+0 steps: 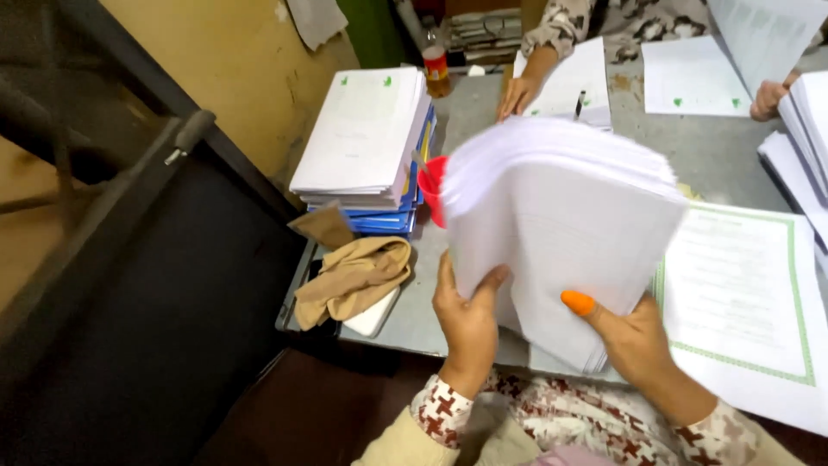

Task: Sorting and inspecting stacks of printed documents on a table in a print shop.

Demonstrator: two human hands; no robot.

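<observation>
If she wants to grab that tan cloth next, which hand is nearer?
Probably the left hand: the tan cloth lies just to its left on the table, while the right hand sits behind the paper stack.

I see a grey table (483, 103) under my hands. To the left of my left hand (466, 319) a tan cloth (354, 276) lies on its edge, and behind the cloth stands a pile of white booklets (362, 129) on blue folders (388, 220). To the right of my right hand (638, 341) lies a green-bordered sheet (742, 285).
</observation>
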